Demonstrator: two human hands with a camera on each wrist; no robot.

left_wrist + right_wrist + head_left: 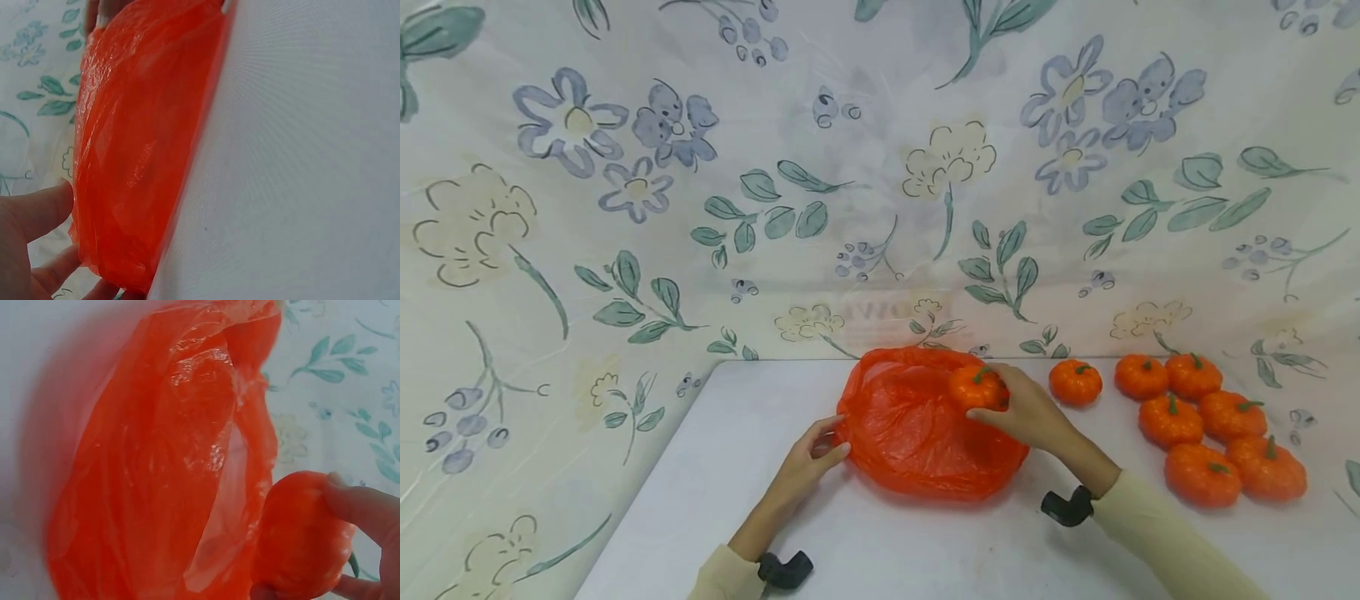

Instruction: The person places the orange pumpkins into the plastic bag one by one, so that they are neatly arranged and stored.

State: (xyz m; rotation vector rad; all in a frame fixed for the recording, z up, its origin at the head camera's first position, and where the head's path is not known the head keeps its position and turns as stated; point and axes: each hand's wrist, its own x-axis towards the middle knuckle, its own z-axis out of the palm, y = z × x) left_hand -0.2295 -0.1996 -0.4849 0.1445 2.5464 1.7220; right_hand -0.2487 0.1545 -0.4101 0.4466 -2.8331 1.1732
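An orange plastic bag [917,433] lies open on the white table [925,550]. My left hand [816,454] pinches the bag's left edge; in the left wrist view its fingers [37,212] sit at the crumpled bag [137,144]. My right hand [1022,412] grips a small orange pumpkin [976,387] with a green stem and holds it over the bag's right rim. In the right wrist view the pumpkin [303,540] is between my fingertips [356,503], beside the bag's mouth [187,475].
Several more small orange pumpkins lie on the table's right side, one alone [1075,382] near my right hand and a cluster [1206,425] further right. A floral cloth [775,192] hangs behind and at both sides. Black wrist mounts [1067,507] sit on my sleeves.
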